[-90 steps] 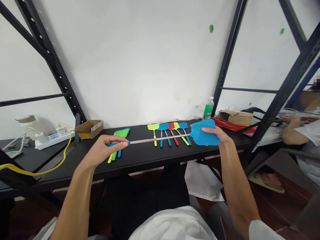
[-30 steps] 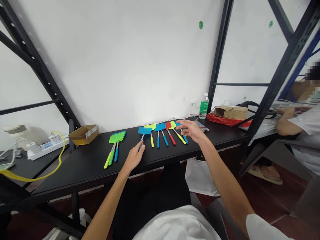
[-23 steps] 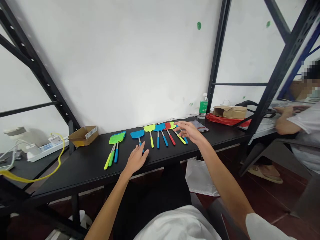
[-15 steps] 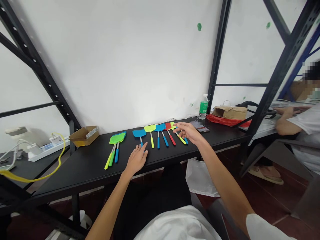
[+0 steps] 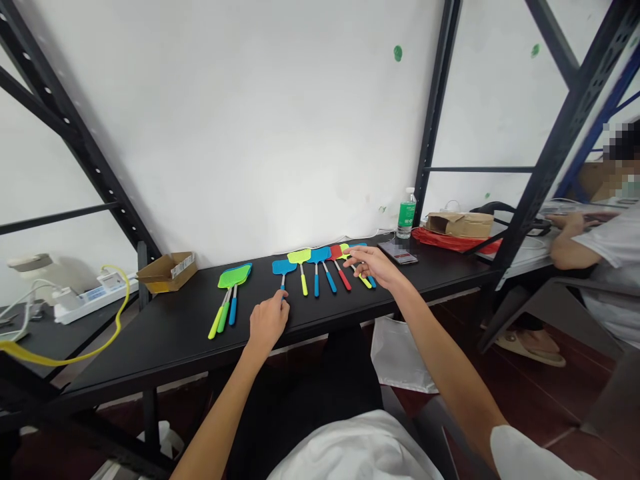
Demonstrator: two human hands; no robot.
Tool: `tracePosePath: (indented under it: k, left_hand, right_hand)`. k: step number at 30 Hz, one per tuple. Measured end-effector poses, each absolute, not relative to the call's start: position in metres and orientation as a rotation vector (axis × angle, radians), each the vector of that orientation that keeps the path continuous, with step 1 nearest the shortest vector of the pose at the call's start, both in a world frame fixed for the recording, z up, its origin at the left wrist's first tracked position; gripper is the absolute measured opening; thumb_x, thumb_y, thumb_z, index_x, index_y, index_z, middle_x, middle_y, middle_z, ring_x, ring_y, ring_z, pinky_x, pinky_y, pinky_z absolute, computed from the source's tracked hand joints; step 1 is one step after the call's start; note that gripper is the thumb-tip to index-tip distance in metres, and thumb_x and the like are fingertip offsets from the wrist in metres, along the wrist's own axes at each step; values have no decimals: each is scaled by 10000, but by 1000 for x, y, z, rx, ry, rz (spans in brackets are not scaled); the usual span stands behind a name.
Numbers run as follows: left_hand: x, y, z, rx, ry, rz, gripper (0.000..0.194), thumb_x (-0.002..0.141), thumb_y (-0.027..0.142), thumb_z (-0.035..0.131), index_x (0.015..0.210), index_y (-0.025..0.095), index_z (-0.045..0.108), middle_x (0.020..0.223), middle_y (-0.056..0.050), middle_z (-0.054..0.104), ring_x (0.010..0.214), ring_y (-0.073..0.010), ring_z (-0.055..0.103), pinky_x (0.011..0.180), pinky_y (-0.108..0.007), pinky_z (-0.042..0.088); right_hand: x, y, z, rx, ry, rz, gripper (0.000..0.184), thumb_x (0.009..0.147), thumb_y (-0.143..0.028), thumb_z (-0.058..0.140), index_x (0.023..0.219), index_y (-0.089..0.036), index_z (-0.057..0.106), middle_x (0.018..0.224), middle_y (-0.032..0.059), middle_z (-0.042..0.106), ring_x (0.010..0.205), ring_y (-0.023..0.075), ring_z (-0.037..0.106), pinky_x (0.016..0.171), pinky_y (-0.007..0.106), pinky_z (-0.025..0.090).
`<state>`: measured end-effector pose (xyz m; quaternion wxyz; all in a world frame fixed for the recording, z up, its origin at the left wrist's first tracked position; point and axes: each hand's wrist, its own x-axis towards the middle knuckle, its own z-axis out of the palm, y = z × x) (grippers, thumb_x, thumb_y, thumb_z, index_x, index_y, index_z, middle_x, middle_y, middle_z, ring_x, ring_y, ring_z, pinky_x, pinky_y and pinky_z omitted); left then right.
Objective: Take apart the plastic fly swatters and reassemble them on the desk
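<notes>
My left hand (image 5: 269,319) is closed around the handle of a blue fly swatter (image 5: 284,267), whose head points toward the wall. To its right lies a row of swatters: a yellow-green fly swatter (image 5: 299,256), blue ones (image 5: 320,255), a red fly swatter (image 5: 342,272) and others at the right end. Over that end hovers my right hand (image 5: 374,265), fingers apart and holding nothing; it partly hides the swatters beneath. Left of my left hand, a stack with a green fly swatter (image 5: 233,276) on top fans out its yellow-green, green and blue handles.
The black table (image 5: 175,333) stands against a white wall. On it are an opened cardboard box (image 5: 167,272), a phone (image 5: 399,252) and a water bottle (image 5: 406,215). A red bag (image 5: 435,241) lies beyond a metal post. A person (image 5: 607,247) sits at far right.
My left hand has closed on the blue swatter's handle, and that swatter has shifted slightly right, nearer the row. My right hand stays almost in place.
</notes>
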<state>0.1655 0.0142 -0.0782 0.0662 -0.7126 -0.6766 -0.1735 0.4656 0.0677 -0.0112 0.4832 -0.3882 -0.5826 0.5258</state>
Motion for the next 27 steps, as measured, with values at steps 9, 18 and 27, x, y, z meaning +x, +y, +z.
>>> tracePosePath:
  k: [9,18,27]
  left_hand:
    - [167,11,-75,-2073,-2147,-478,365,963,257,337,1198,205,611,872,-125,724,841,-303,692,678,-315,426]
    - [167,14,-78,-2001,-2202,-485,364,967,266,329,1224,207,580,897,-147,723,833,-308,692,698,-337,436]
    - [169,14,-76,-1924,-2259,-539,376,962,261,337,1232,209,593,908,-160,723,858,-343,693,711,-371,453]
  right_hand:
    - [468,71,-12,-941,-1414,1282,295,875,-415,689,1052,-181,722,917,111,772,519,115,647,403,183,439]
    - [470,75,-15,-926,-1405,1281,297,864,-414,703,1050,-184,720,911,107,773,518,115,647,404,183,445]
    - [471,74,-14,-935,-1407,1275,296,871,-415,693,1049,-181,725,912,112,770,519,115,642,406,178,441]
